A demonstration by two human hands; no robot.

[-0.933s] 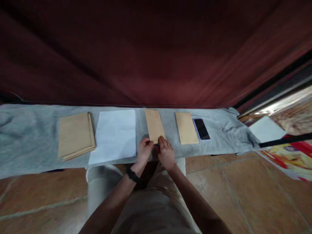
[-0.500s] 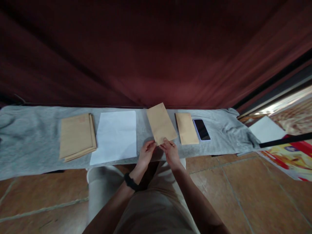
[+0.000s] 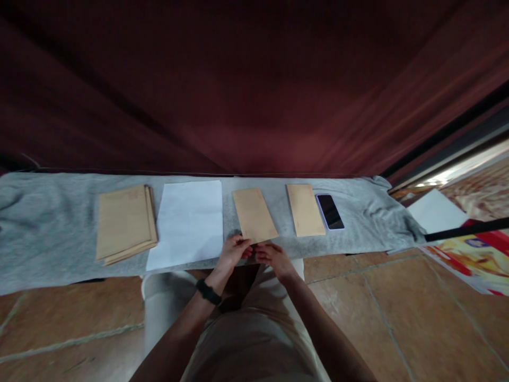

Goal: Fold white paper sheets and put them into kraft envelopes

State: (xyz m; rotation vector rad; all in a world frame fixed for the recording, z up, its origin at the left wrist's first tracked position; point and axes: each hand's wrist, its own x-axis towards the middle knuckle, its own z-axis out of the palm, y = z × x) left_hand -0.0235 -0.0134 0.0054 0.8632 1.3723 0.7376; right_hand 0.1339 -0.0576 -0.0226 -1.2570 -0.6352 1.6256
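L→R on cloth point(image 3: 47, 233): envelope stack point(image 3: 124, 222), sheet point(image 3: 189, 222), envelope point(image 3: 254, 215), envelope #2 point(image 3: 305, 209), phone point(image 3: 330, 211).

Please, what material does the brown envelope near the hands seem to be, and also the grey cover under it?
The brown envelope looks like matte kraft paper: flat tan colour, crisp straight edges, no shine. The grey cover seems to be soft fabric, perhaps fleece or felt: its surface looks fuzzy and it wrinkles at the ends. The exact weave cannot be told.

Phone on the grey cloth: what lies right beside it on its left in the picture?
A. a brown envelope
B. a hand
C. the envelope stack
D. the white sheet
A: the phone lies against a single brown envelope, with the white sheet farther left.
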